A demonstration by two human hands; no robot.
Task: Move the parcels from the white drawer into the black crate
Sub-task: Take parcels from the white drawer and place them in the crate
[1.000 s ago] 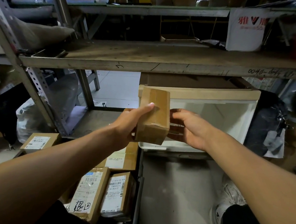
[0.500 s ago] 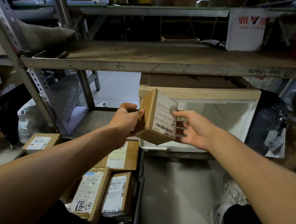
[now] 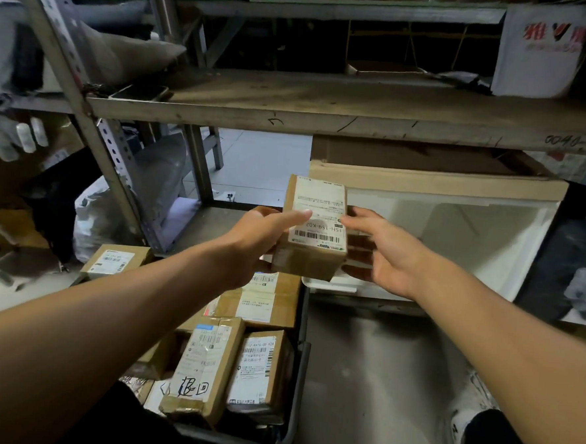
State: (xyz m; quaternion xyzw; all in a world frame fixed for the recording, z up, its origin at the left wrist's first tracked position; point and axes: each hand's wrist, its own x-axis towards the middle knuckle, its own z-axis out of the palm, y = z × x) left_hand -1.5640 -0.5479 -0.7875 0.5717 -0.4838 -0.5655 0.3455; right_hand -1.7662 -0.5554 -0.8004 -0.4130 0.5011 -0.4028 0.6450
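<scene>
While both hands grip it, parcel (image 3: 313,235) faces up.

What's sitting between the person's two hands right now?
A brown parcel, label up, gripped by the left hand and right hand, in the head view.

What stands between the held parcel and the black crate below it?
Nothing visible blocks the way. Both hands, left hand and right hand, hold the parcel in the air above the far end of the black crate. The crate already holds several parcels, so it would land on them.
</scene>
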